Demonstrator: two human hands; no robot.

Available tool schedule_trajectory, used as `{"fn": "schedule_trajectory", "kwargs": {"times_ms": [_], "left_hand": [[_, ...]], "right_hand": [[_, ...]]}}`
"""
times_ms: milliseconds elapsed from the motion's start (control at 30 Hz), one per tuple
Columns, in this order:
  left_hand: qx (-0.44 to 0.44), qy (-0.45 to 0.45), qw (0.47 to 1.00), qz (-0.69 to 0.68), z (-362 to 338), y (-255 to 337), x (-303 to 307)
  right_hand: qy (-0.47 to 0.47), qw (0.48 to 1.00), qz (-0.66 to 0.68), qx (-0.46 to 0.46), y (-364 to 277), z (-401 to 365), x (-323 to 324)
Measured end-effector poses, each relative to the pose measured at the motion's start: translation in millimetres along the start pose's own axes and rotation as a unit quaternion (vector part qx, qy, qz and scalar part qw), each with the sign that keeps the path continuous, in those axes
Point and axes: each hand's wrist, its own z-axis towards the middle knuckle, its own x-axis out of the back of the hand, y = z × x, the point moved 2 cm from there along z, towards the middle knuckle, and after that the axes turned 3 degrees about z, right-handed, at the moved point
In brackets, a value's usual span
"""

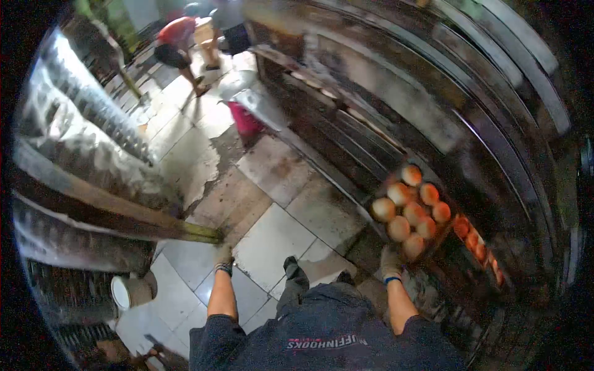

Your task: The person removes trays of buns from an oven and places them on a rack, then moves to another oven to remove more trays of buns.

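Note:
My left hand (224, 255), in a pale glove, is at the near end of a long wooden beam (185, 230); its fingers are too blurred to make out. On the right, my gloved right hand (391, 263) grips the near edge of a dark tray (440, 234). Several round, browned buns (414, 213) lie on this tray, which is level with the dark oven-like structure. More glowing orange-red buns (478, 244) show in a row just beyond the tray's right side.
Two people, one in a red top (177, 34) and one in dark shorts (236, 38), stand at the upper left. A pink bucket (245, 119) is by the metal ledge (322, 167). A white bucket (133, 292) lies on the tiled floor (275, 238) at left.

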Motion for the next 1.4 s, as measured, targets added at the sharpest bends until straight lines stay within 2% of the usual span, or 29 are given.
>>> {"fn": "schedule_trajectory", "kwargs": {"times_ms": [33,67,100,133,167,200,233,267,300,367,433,500,533,600,633,733,767,833,900,1000,1033,1067,1100,1133,1167,1233,1300,1333,1400], "left_hand": [[-0.085,0.003,0.996,0.03,21,11,-32],[0.062,-0.105,0.972,-0.202,6,75,-36],[0.059,-0.159,0.964,-0.203,-5,123,-50],[0.107,-0.186,0.939,-0.269,-22,163,-78],[-0.164,-0.216,0.951,-0.15,-18,176,-122],[-0.16,-0.246,0.928,-0.228,-52,229,-139],[-0.095,-0.317,0.892,-0.309,-79,276,-162],[-0.019,-0.375,0.846,-0.378,-107,321,-186],[-0.02,-0.383,0.818,-0.428,-133,353,-222],[0.047,-0.456,0.776,-0.433,-174,411,-276],[-0.003,-0.409,0.812,-0.417,-215,457,-300],[-0.037,-0.414,0.82,-0.394,-215,481,-356],[-0.1,-0.374,0.817,-0.427,-209,482,-381],[-0.155,-0.335,0.819,-0.44,-212,460,-383],[-0.083,-0.334,0.823,-0.452,-212,461,-373],[-0.024,-0.347,0.799,-0.491,-193,459,-355],[-0.128,-0.299,0.849,-0.415,-182,441,-343],[-0.187,-0.262,0.867,-0.38,-178,394,-291],[-0.228,-0.239,0.874,-0.357,-170,336,-237],[-0.307,-0.212,0.869,-0.325,-139,248,-157],[-0.176,-0.278,0.881,-0.339,-126,221,-134],[-0.387,-0.191,0.892,-0.132,-108,203,-103],[-0.424,-0.178,0.87,-0.176,-81,188,-91],[-0.383,-0.217,0.884,-0.157,-68,199,-68],[-0.36,-0.244,0.888,-0.15,-55,226,-45],[-0.347,-0.283,0.883,-0.14,-38,289,-2],[-0.334,-0.301,0.883,-0.134,-42,373,43],[-0.318,-0.308,0.884,-0.149,-56,412,69],[-0.315,-0.295,0.873,-0.227,-106,468,121]], "right_hand": [[-0.094,0.99,0.075,-0.067,-33,1,67],[-0.029,0.987,0.143,-0.065,-40,-2,106],[0.036,0.976,0.209,-0.055,-46,-5,146],[0.038,0.972,0.211,-0.097,-33,-15,166],[-0.081,0.963,0.231,-0.111,-18,-27,175],[-0.137,0.95,0.249,-0.126,0,-49,183],[-0.192,0.934,0.264,-0.143,19,-71,190],[-0.192,0.908,0.309,-0.21,39,-91,199],[-0.186,0.878,0.351,-0.268,57,-107,200],[-0.043,0.905,0.335,-0.258,118,-174,118],[-0.026,0.871,0.383,-0.307,163,-236,78],[-0.005,0.815,0.44,-0.376,204,-298,44],[0.009,0.788,0.459,-0.411,218,-328,26],[-0.008,0.755,0.42,-0.504,217,-358,39],[-0.03,0.736,0.401,-0.544,212,-365,46],[-0.128,0.664,0.365,-0.64,194,-361,79],[-0.158,0.649,0.366,-0.648,184,-352,90],[-0.146,0.664,0.409,-0.609,166,-330,97],[-0.095,0.678,0.486,-0.544,149,-308,84],[0.098,0.643,0.675,-0.347,122,-260,56],[0.015,0.479,0.831,-0.283,110,-240,44],[-0.023,0.386,0.89,-0.24,100,-218,36],[-0.069,0.289,0.932,-0.206,90,-196,29],[0.006,0.531,0.826,-0.189,80,-165,23],[0.083,0.734,0.655,-0.159,67,-141,23],[0.152,0.881,0.43,-0.126,53,-112,38],[-0.05,0.764,0.605,-0.22,45,-102,38],[-0.048,0.764,0.602,-0.227,33,-114,40],[0.029,0.588,0.775,-0.23,8,-131,47]]}}
